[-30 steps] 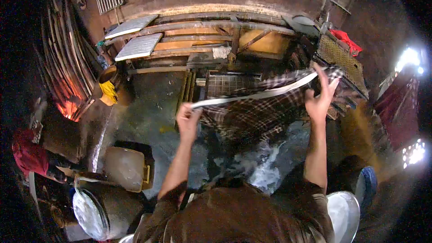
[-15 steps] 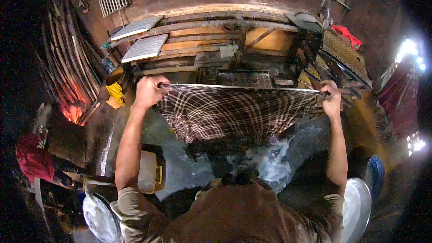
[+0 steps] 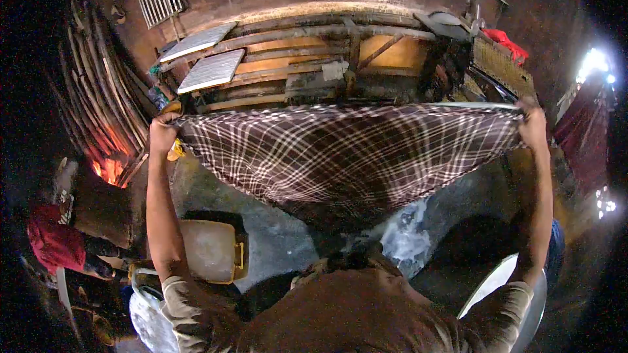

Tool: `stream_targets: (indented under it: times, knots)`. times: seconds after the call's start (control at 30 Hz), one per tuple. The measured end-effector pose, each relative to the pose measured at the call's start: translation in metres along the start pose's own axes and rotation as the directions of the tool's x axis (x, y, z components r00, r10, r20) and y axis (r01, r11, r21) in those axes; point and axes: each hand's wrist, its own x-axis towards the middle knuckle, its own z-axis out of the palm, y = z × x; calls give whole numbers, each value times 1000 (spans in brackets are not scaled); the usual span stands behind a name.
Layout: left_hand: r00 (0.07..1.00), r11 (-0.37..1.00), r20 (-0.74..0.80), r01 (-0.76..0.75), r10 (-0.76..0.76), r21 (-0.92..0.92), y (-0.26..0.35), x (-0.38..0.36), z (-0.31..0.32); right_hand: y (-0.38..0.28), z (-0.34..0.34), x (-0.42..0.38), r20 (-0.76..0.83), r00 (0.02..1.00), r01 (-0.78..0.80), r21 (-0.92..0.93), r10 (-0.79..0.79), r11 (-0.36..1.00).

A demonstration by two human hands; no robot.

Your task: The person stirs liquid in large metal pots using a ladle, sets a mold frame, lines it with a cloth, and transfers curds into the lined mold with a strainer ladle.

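Plaid cloth [image 3: 347,157] stretched taut between both hands, in front of the person's chest, above a wet floor [image 3: 278,248].
Material: thin woven fabric, dark brown, crossed by white lines that bow with the sag; outline a broad, shallow wedge. Long axis: left to right across the view, nearly level; upper edge almost straight, a pale strip showing along its right part; the lower folds narrow and darken toward the body. Left hand [image 3: 165,132]: fingers curled tight, pinching the left corner. Right hand [image 3: 533,124]: slightly blurred, fingers closed around the right corner. Surroundings: rough timber rack [image 3: 307,33] beyond the cloth, two flat silvery slabs [image 3: 210,70] on its left; boxy plastic tub [image 3: 206,250], rounded corners, near the left forearm; long rough poles [image 3: 98,85], glowing at the base.
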Motion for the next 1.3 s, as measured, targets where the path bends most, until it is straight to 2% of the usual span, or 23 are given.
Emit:
stream_targets:
  times: [0.07, 0.1, 0.13, 0.23, 0.3, 0.33, 0.43, 0.53, 0.57, 0.6, 0.63, 0.67, 0.7, 0.73, 0.77, 0.8, 0.83, 0.9, 0.93, 0.97, 1.1, 1.27, 1.3]
  knots:
    - [995, 997, 64, -75, 75, 3, -1, 5, -3, 73, 37, 2, -140, 989, 1, 377, 56, 926]
    - [997, 978, 63, -34, 48, -206, 1, 7, 0, 69, 32, 7, 93, 971, -217, 734, 222, 643]
    - [995, 982, 84, -43, 59, -183, 4, 11, 0, 70, 28, 10, 366, 893, -421, 884, 260, 203]
    - [972, 966, 148, -150, 183, -209, 36, 32, -8, 59, 10, 9, 297, 926, -378, 687, 235, 621]
    - [956, 965, 261, -67, 135, -255, 58, 44, -14, 44, -32, 14, 424, 904, -143, 436, -62, 888]
    - [928, 971, 343, -69, 146, -228, 77, 46, -18, 45, -38, 16, 453, 889, -65, 274, -69, 960]
    - [824, 967, 526, -254, 209, 15, 84, 43, -15, 100, -31, 13, 308, 951, 74, -236, 3, 969]
    - [861, 675, 339, -508, 380, 534, 92, 15, -11, 159, -18, -10, 102, 986, -65, -499, 133, 864]
    - [922, 678, 311, -381, 229, 629, 82, 6, -8, 172, -11, -23, 45, 982, -131, -537, 183, 833]
    - [961, 653, 265, -250, 78, 715, 72, -2, -4, 177, -6, -45, 62, 996, -17, -588, 66, 808]
    - [993, 729, 108, -100, 36, 677, 91, -13, 8, 185, 7, -49, 111, 952, -157, -624, 286, 765]
    - [980, 632, -34, 153, -197, 759, 55, -20, 17, 193, 20, -51, 148, 858, -281, -667, 492, 690]
    - [976, 608, -53, 174, -212, 774, 36, -39, 20, 191, 26, -57, 265, 776, -456, -391, 572, 800]
    - [963, 644, -20, 196, -270, 739, -3, -54, 24, 182, 30, -60, 407, 694, -618, -87, 594, 782]
    - [908, 913, 214, 297, -361, 280, 31, -65, 34, 174, 35, -64, 554, 621, -745, 198, 554, 637]
    - [792, 816, 435, 546, -428, -191, 65, -75, 43, 179, 56, -71, 489, 665, -746, 468, 565, 474]
    - [668, 532, 240, 721, -705, -443, 40, -96, 68, 182, 76, -78, 419, 705, -639, 725, 572, 256]
    - [699, 126, 439, 599, -565, -791, 14, -126, 86, 181, 111, -88, 324, 740, -366, 929, 590, -51]
    - [698, -130, 529, 540, -483, -832, 2, -141, 94, 172, 118, -84, 304, 727, -317, 944, 615, -92]
    - [658, -46, 427, 513, -620, -857, 64, -138, 117, 164, 124, -82, 293, 714, -279, 952, 636, -126]
    - [572, 130, 85, 326, -816, -937, 137, -110, 173, 143, 133, -42, 277, 693, -229, 960, 666, -160]
    - [705, 251, 78, 351, -705, -902, 97, -75, 197, 132, 146, 30, 275, 718, -204, 961, 639, -184]
    - [673, 223, 80, 352, -735, -909, 109, -60, 206, 130, 151, 46, 282, 723, -206, 960, 631, -193]
